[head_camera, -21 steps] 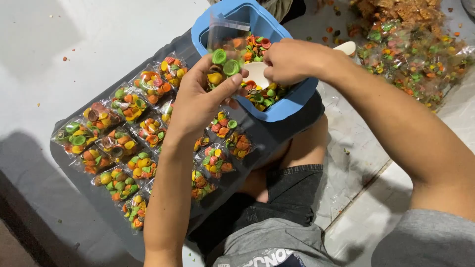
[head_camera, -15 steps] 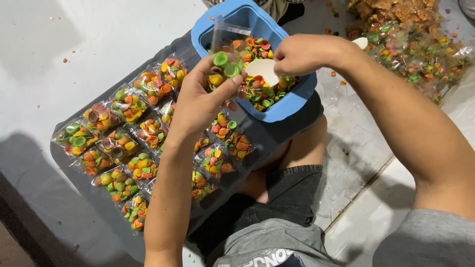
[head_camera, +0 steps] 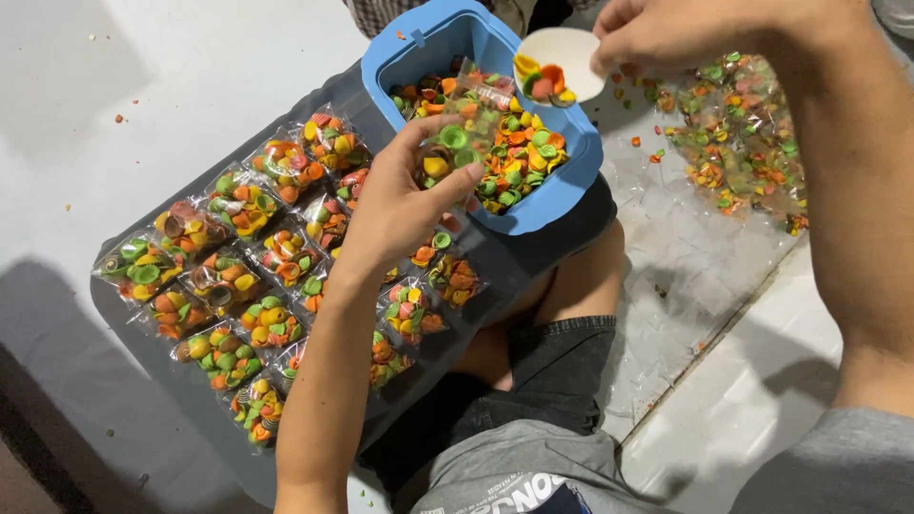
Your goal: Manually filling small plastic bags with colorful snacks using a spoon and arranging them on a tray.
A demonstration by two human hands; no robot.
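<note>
My left hand holds a small clear plastic bag upright over the blue tub; a few green and yellow round snack pieces sit in the bag's bottom. My right hand grips a white scoop loaded with several orange, yellow and green pieces, raised above the tub's far right rim. The tub is full of the same colourful round pieces.
Many filled clear bags lie in rows on a grey sheet at the left, over my lap. More loose pieces and bags lie on clear plastic at the right. White floor surrounds the sheet.
My right hand has lifted the scoop out of the tub, now filled with pieces, up and to the right. My left hand still holds the bag over the tub.
</note>
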